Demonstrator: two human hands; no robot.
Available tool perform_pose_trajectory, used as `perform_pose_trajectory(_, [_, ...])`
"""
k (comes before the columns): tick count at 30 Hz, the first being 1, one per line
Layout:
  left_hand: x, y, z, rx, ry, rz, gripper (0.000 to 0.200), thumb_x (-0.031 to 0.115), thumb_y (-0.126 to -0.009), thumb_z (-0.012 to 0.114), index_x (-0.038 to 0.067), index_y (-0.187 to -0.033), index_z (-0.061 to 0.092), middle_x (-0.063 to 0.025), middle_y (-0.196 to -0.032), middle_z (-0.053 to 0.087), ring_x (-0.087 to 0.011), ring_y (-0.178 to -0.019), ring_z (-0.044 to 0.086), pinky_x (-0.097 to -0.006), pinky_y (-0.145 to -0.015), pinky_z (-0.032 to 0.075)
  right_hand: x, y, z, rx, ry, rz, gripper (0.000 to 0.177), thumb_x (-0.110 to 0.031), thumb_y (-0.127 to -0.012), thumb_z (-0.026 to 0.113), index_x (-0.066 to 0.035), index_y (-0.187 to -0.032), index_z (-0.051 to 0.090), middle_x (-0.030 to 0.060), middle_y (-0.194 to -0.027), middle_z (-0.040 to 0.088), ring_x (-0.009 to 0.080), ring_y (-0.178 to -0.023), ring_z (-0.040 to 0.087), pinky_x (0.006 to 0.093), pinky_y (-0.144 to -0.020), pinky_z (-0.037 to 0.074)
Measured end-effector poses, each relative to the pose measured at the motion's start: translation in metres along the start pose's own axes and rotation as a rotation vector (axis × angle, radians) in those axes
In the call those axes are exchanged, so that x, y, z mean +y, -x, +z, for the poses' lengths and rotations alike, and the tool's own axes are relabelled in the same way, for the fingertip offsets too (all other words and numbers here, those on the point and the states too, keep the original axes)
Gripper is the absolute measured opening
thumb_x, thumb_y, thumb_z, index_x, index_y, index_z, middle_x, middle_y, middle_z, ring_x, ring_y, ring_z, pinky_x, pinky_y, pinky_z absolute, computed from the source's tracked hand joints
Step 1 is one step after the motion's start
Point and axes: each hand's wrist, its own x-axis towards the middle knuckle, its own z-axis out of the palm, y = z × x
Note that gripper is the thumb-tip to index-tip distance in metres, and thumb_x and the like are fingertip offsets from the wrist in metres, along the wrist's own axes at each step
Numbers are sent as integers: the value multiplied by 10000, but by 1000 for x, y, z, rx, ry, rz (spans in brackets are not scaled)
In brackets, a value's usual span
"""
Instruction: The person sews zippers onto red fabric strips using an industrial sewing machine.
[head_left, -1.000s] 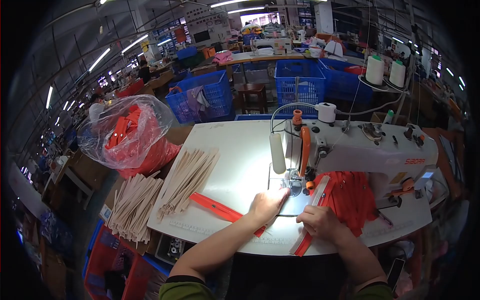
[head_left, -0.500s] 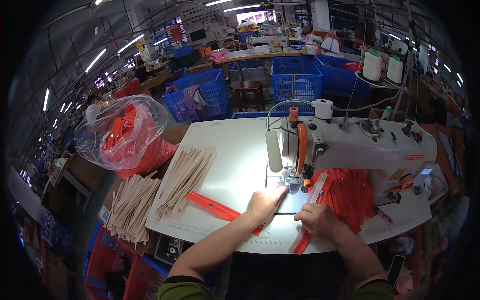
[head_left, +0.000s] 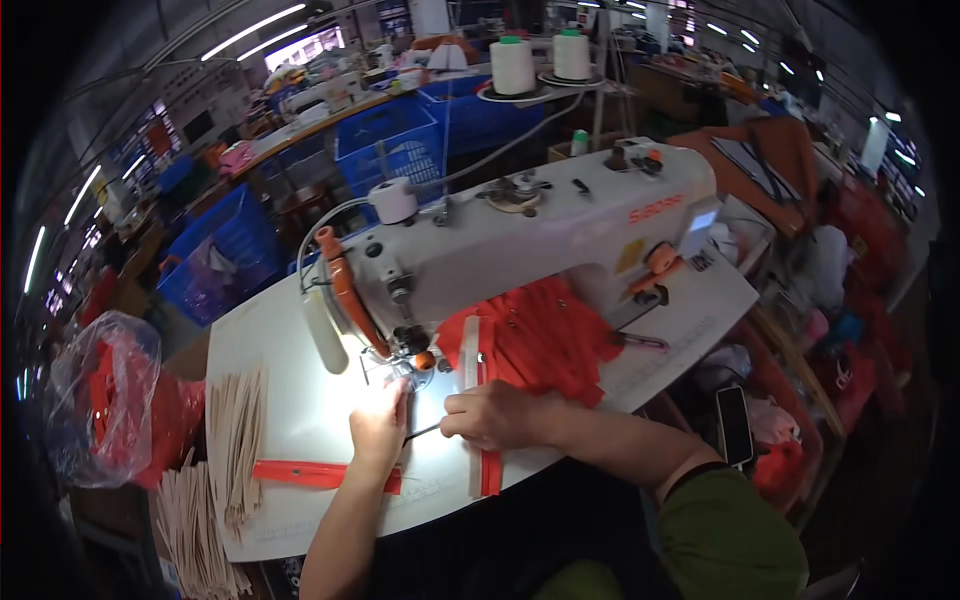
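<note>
My left hand rests at the needle area of a white sewing machine, fingertips pressed together by the presser foot. Whatever they hold is too small or hidden to make out. My right hand has its fingers curled on a red fabric strip with a pale strip along its left side. Behind that hand, a pile of red strips with metal fittings lies under the machine arm. Another red strip lies flat on the table, partly behind my left forearm.
Pale narrow strips lie on the table's left side, with another bundle below. A clear plastic bag of red pieces stands at far left. Thread cones, blue crates and a phone surround the machine.
The view has turned to the right, so the machine and table appear further left and tilted. My hands stay by the needle and on the red strip.
</note>
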Motion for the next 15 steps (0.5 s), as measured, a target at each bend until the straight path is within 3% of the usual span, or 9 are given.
perform_pose_trajectory(3, [0, 0, -1, -4, 23, -24, 255, -30, -789, 675, 59, -1028, 687, -144, -873, 679, -305, -758, 667, -345, -686, 534, 0, 0, 1, 12, -32, -19, 188, -12, -690, 688, -89, -823, 579, 50, -758, 510, 220, -667, 600, 366, -564, 489])
perform_pose_trajectory(12, [-5, 4, 4, 61, 54, 7, 273, -46, -756, 667, 71, -1001, 697, -134, -864, 678, -315, -763, 656, -382, -679, 530, -1, 0, 0, 53, -44, -33, 165, 8, -701, 656, -79, -804, 560, 58, -745, 498, 229, -657, 593, 371, -551, 485])
perform_pose_trajectory(15, [-4, 2, 2, 58, 33, 35, 254, -51, -794, 667, 55, -1023, 698, -149, -854, 685, -294, -738, 672, -340, -693, 534, -3, -1, -2, 34, -63, -17, 130, 10, -725, 627, -66, -785, 540, 77, -746, 496, 249, -668, 602, 393, -567, 493])
